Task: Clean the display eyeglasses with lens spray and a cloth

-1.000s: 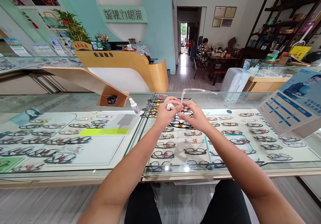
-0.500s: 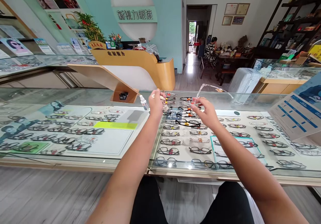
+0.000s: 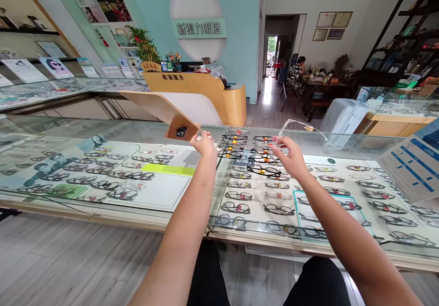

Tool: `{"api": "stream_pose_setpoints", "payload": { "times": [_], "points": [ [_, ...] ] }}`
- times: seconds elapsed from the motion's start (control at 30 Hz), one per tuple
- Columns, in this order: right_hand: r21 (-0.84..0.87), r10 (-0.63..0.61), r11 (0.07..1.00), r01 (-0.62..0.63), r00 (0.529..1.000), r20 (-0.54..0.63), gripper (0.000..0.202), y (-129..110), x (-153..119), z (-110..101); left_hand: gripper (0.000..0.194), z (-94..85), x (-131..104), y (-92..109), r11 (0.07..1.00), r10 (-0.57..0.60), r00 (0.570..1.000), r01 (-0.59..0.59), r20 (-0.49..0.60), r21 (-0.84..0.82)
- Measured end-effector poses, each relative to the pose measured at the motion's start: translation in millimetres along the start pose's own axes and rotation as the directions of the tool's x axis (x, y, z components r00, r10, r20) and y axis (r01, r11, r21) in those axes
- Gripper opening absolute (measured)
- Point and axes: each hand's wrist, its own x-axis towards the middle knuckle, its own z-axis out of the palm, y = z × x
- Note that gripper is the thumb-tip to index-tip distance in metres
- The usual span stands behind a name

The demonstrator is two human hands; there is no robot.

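Observation:
My left hand (image 3: 204, 144) is closed around a crumpled pale cloth (image 3: 216, 146), beside the wooden stand on the glass counter. The hand covers the spot where a small white bottle stood, so I cannot tell whether it touches the bottle. In my right hand (image 3: 290, 154), a pair of clear-framed eyeglasses (image 3: 281, 127) is pinched between thumb and fingers, one temple reaching out to the right with an orange tag on it. Between and below my hands, several dark-framed eyeglasses (image 3: 264, 170) lie in rows.
A wooden stand (image 3: 181, 131) with a tilted top is on the glass counter (image 3: 192, 226). On the right stands a blue-and-white printed card (image 3: 408, 164). Beyond are a curved cash desk (image 3: 236, 102), a wrapped clear package (image 3: 345, 120) and a seated person (image 3: 295, 76).
My left hand has moved left and down toward the wooden stand, now covering the white bottle's place. My right hand still holds the clear eyeglasses. The view has turned slightly left and up.

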Motion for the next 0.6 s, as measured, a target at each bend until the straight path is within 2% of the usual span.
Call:
{"api": "stream_pose_setpoints", "payload": {
  "times": [0.23,0.4,0.5,0.6],
  "points": [
    [-0.001,0.004,1.000,-0.004,1.000,0.010,0.041,2,0,1,0.034,-0.9,8,-11,0.985,-0.172,0.984,0.171,0.040,0.030],
    [0.008,0.006,1.000,-0.006,1.000,0.002,0.041,-1,1,0,0.025,-3.5,11,-13,0.963,-0.266,0.962,0.263,0.058,0.056],
    [0.007,-0.005,1.000,0.005,1.000,-0.003,0.040,-2,1,0,0.024,-4.3,10,-10,0.965,-0.258,0.963,0.254,0.072,0.064],
    [0.000,-0.013,1.000,0.013,1.000,-0.007,0.039,-2,1,-1,0.021,-3.3,6,-2,0.982,-0.183,0.975,0.177,0.123,0.060]
  ]
}}
